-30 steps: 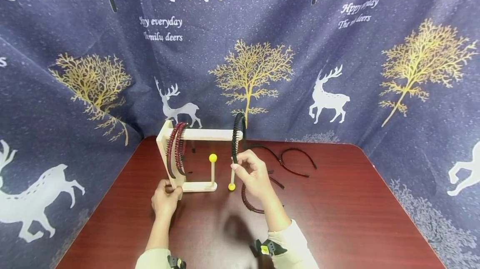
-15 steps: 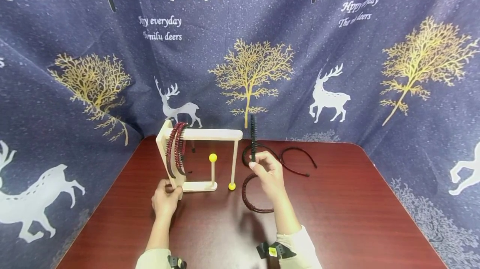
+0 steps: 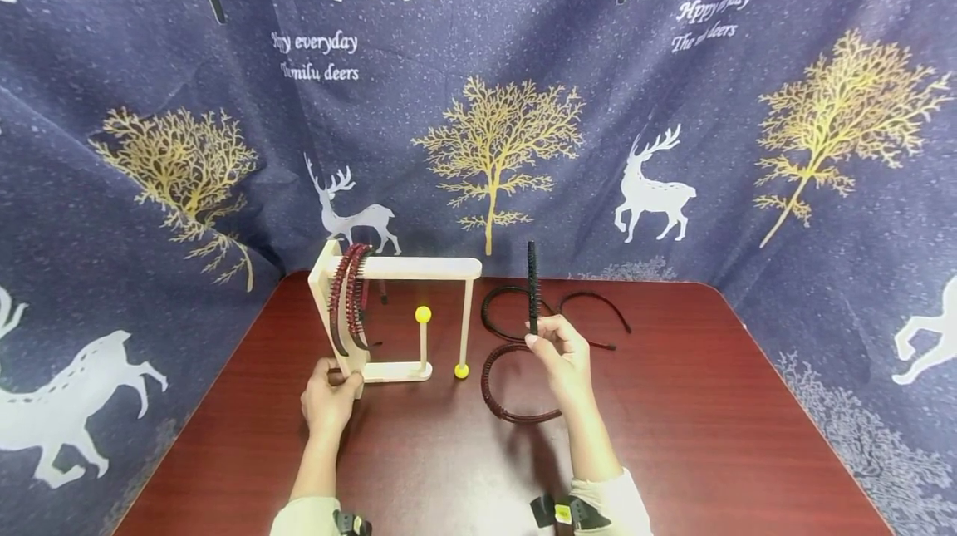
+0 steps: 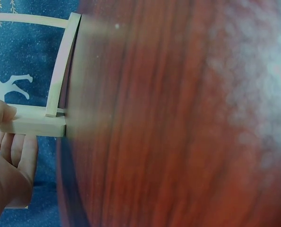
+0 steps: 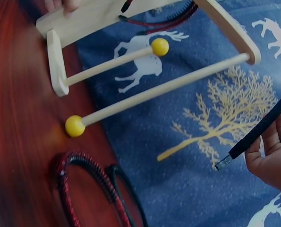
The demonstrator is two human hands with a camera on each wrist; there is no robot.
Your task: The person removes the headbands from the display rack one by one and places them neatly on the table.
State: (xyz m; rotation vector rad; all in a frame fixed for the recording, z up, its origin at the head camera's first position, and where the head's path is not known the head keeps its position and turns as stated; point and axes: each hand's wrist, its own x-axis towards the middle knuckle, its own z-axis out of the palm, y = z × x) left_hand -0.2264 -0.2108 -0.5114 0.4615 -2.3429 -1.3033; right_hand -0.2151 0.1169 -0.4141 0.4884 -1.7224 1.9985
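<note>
Head view: stand [image 3: 419, 268] gripped by left hand [image 3: 327, 403], black headband [image 3: 533, 282] by right hand [image 3: 564, 357]; two red headbands [image 3: 351, 291] hung, loose headbands [image 3: 488, 390] unhung.

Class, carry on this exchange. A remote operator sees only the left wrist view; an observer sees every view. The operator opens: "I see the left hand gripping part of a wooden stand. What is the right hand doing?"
Observer: The right hand holds a black headband, to the right of the wooden stand and apart from it.
Operator: Does anything hang on the stand's top bar?
Observer: Yes, dark red headbands hang over it, near its left end.
Operator: My view shows only bare wood on the table. Is anything lying on it?
Observer: Several loose headbands lie there, to the right of the stand.
</note>
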